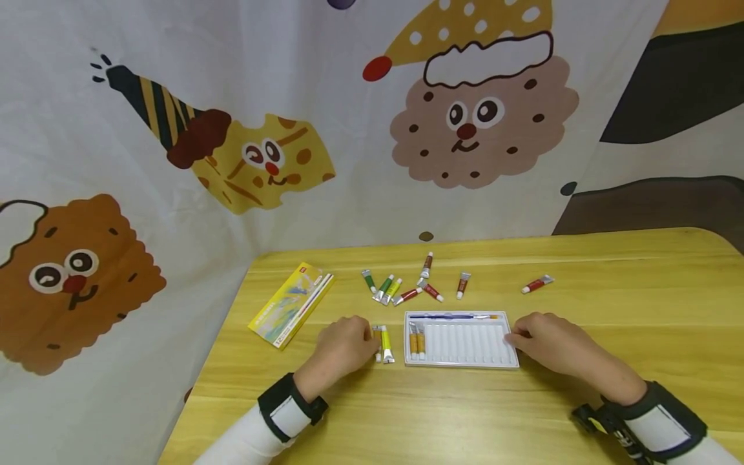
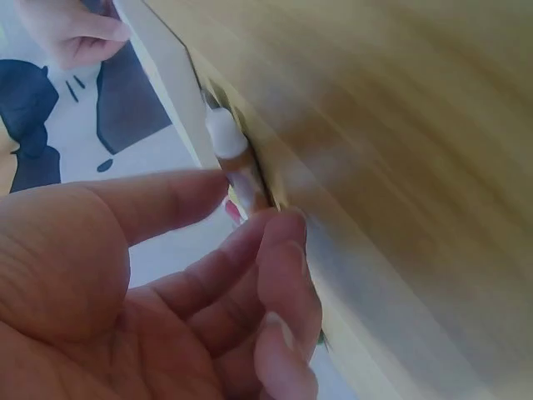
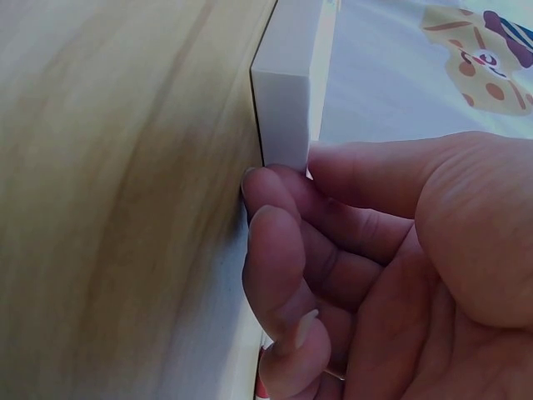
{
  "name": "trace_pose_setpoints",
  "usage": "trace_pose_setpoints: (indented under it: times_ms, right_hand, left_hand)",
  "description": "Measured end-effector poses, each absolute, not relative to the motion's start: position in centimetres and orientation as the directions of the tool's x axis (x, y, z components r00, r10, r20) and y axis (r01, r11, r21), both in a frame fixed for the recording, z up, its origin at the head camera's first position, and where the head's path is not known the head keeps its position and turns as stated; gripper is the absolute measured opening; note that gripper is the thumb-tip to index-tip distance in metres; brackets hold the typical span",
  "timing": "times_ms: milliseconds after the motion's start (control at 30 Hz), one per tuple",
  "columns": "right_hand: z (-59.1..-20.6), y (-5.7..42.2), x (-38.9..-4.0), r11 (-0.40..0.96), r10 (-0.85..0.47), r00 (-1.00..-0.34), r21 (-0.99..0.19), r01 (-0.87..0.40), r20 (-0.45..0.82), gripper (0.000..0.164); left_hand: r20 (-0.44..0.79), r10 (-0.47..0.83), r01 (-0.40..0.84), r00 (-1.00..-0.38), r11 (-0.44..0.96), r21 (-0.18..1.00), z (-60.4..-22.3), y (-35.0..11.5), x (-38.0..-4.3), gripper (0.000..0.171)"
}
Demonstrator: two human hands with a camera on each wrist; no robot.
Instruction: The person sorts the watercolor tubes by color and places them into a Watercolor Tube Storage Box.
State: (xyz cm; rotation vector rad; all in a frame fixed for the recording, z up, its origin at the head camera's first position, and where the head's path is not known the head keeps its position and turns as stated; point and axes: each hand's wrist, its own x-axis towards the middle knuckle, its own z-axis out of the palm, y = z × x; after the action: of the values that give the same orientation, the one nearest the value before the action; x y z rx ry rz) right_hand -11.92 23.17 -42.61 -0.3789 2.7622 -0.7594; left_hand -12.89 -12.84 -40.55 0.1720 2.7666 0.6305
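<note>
My left hand [image 1: 347, 345] has its thumb and fingertips around an ochre-brown paint tube [image 2: 239, 171] with a white cap, low at the table. Right beside it lies a yellow paint tube [image 1: 387, 344]. With thumb and curled fingers, my right hand [image 1: 549, 341] grips the right end of a white plastic tray [image 1: 513, 361], whose wall [image 3: 281, 117] shows close up in the right wrist view. Two ochre tubes [image 1: 417, 342] sit in the leftmost slots of the tray, and a blue paintbrush [image 1: 447, 317] lies along its back edge.
Behind the tray lie several loose tubes, among them green tubes [image 1: 383, 286], red tubes [image 1: 431, 291] and a brown tube [image 1: 427, 265]. One red tube [image 1: 537, 284] is farther right. A yellow paint box [image 1: 290, 303] lies at the left, before a printed cloth [image 1: 360, 213].
</note>
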Motion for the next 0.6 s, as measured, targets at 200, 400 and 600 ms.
trace_pose_setpoints:
  times_ms: [200, 400, 600]
  right_hand:
    - [-42.7, 23.2, -11.9, 0.832, -0.311, -0.934, -0.526, -0.178, -0.174, 0.025]
    - [-42.8, 23.3, -12.0, 0.832, -0.314, -0.934, -0.523, -0.186, -0.169, 0.026]
    - [-42.7, 23.3, -11.9, 0.828, -0.321, -0.933, -0.526, -0.193, -0.162, 0.026]
  left_hand:
    - [-0.305, 0.189, 0.023, -0.933, 0.88, 0.474, -40.6, -12.3, -13.0, 0.033]
    - [-0.352, 0.166, -0.043, -0.921, 0.856, 0.516, -41.1, -12.2, -13.4, 0.03]
    - [-0.299, 0.167, -0.049, -0.939, 0.799, 0.6, -41.1, -12.6, -13.9, 0.031]
